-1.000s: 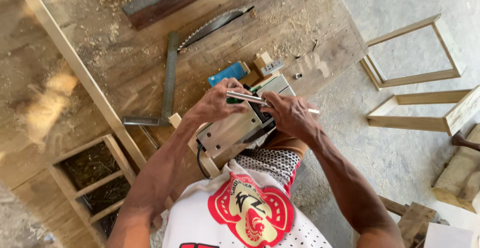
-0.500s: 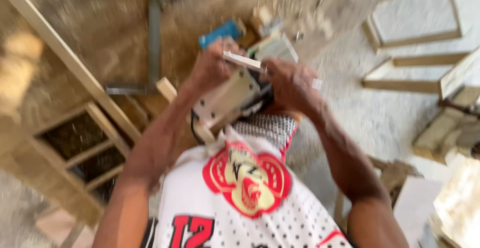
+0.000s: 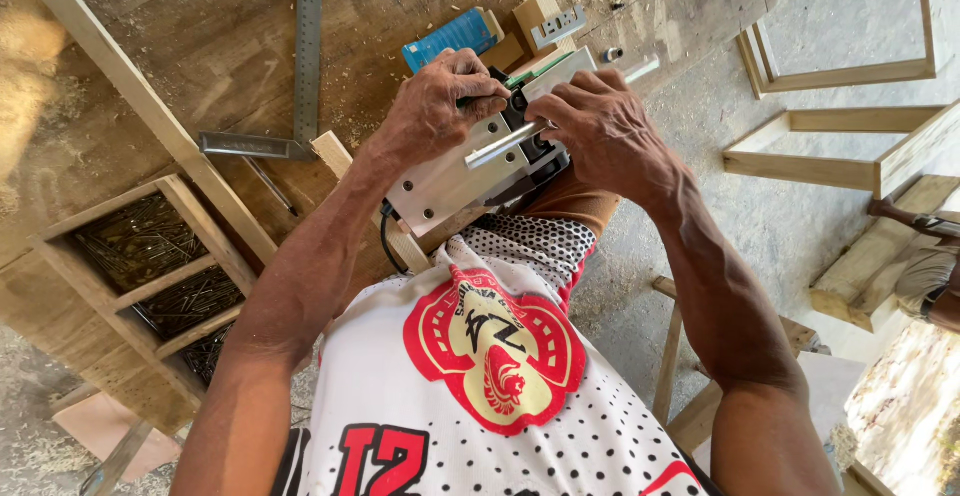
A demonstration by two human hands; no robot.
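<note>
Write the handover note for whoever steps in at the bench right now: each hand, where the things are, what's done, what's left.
Left hand: closed over the top of the power planer, gripping its upper end.
Right hand: fingers pinched at the planer's middle, by a narrow metal strip.
Planer: turned with its flat metal sole facing up, held against the body at the edge of the workbench; its cord hangs below.
Nearby: blue box, steel square, nail tray, wooden frames on the floor.
Done: planer flipped and steadied.
Left: whatever the fingers are adjusting at the middle is not finished; the detail is hidden by the hands.
</note>
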